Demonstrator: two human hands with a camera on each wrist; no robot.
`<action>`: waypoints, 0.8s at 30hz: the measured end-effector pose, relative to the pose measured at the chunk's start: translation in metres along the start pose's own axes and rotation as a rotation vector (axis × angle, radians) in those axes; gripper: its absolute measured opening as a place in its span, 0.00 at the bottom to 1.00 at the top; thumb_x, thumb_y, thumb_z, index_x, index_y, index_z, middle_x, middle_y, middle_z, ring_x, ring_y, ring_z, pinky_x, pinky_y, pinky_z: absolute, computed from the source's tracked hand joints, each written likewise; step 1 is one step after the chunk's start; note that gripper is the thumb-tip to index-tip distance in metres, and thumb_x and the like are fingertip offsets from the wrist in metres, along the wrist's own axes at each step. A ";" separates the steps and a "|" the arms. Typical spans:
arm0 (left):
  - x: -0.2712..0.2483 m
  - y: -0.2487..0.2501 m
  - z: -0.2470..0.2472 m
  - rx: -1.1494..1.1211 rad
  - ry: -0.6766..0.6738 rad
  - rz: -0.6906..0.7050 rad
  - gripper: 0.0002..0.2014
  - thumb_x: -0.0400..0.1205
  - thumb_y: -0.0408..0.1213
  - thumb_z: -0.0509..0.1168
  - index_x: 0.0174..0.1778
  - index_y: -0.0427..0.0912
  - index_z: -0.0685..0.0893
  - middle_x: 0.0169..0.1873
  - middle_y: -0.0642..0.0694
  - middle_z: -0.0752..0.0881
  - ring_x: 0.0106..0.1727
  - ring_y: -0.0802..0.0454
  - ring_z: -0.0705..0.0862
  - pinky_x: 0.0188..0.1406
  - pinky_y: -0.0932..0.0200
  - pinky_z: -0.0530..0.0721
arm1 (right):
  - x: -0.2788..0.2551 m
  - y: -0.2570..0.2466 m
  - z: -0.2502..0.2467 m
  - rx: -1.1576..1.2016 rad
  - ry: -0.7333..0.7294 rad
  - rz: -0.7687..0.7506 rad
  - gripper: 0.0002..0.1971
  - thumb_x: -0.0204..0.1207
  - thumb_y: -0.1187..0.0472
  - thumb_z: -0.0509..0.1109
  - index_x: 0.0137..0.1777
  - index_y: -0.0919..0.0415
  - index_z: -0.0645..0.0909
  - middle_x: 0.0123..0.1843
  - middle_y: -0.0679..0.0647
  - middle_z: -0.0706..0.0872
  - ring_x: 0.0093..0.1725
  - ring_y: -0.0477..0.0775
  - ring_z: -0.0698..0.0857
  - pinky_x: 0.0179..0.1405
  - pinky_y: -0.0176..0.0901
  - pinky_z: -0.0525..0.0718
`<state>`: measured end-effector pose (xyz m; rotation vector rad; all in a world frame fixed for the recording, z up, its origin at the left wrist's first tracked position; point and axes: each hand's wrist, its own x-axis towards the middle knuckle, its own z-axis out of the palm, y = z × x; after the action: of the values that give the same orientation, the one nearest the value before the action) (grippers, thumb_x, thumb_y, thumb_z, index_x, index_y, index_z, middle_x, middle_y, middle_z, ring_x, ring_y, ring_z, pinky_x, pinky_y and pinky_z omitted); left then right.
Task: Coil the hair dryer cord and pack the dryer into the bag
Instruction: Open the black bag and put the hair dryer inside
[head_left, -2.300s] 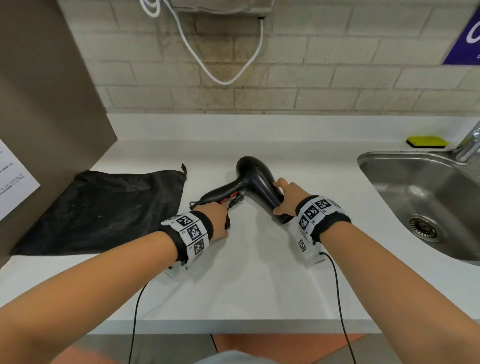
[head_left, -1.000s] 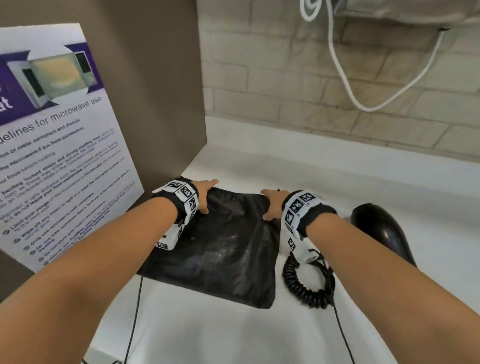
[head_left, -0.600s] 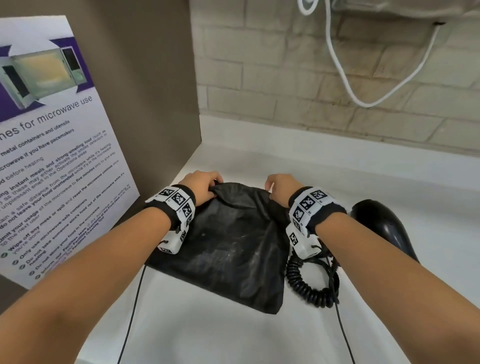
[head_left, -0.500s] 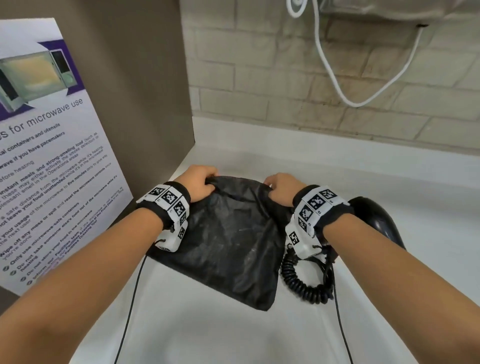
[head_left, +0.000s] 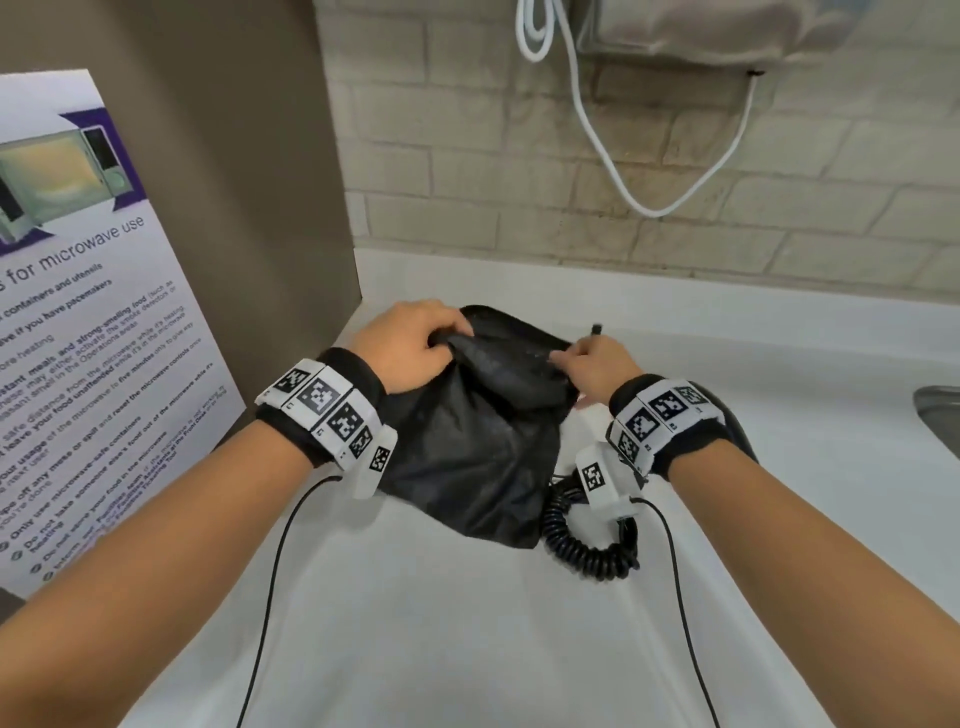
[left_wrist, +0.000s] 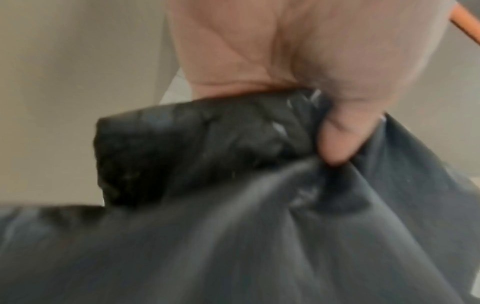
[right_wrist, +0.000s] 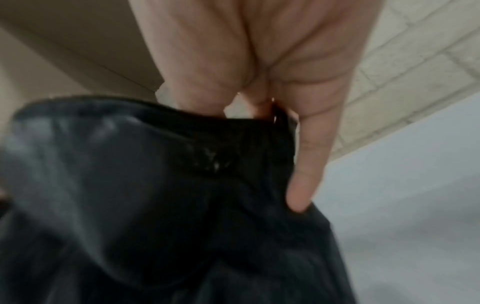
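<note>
A white bench runs under a wall of pale beige brick, from which a white cable hangs in a loop at about 1 o'clock below a pale wall-mounted unit. At 9 o'clock a brown side panel carries a poster headed with microwave-use guidelines. The steel edge of a sink shows at 3 o'clock.

The black bag lies near the middle of the bench, its far edge lifted. The left hand grips that edge at 11 o'clock, fingers curled into the fabric; in the left wrist view the thumb presses into a fold of the bag. The right hand pinches the opposite side of the mouth at 1 o'clock, one finger lying straight along the bag there. The mouth gapes slightly between the two hands.

The hair dryer rests on the bench just right of the bag, mostly hidden behind the right wrist, and its black coiled cord lies bunched beside the bag's near corner at 5 o'clock
</note>
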<state>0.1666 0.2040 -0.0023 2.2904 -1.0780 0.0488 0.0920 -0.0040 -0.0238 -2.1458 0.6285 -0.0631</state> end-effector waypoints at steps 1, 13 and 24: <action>-0.004 0.000 0.000 0.061 -0.147 -0.047 0.16 0.74 0.34 0.62 0.57 0.46 0.85 0.52 0.47 0.84 0.55 0.48 0.81 0.59 0.59 0.75 | 0.002 0.000 -0.001 -0.016 0.091 -0.074 0.04 0.76 0.65 0.66 0.40 0.60 0.75 0.51 0.65 0.81 0.41 0.62 0.82 0.34 0.50 0.88; -0.016 -0.026 0.006 0.469 -0.387 -0.394 0.29 0.80 0.67 0.45 0.55 0.58 0.88 0.83 0.51 0.49 0.81 0.38 0.50 0.77 0.40 0.50 | -0.033 -0.015 0.007 -0.093 0.088 -0.529 0.21 0.63 0.86 0.52 0.36 0.69 0.84 0.38 0.45 0.64 0.34 0.44 0.69 0.34 0.20 0.71; -0.008 -0.037 0.013 0.088 0.135 -0.462 0.22 0.80 0.35 0.66 0.70 0.33 0.76 0.66 0.33 0.75 0.65 0.36 0.77 0.68 0.55 0.71 | -0.033 -0.005 0.010 -0.295 0.202 -0.438 0.11 0.73 0.70 0.62 0.40 0.66 0.87 0.49 0.59 0.74 0.45 0.57 0.75 0.46 0.29 0.71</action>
<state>0.1842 0.2210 -0.0334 2.5190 -0.4699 0.0649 0.0682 0.0207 -0.0198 -2.5535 0.2800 -0.4541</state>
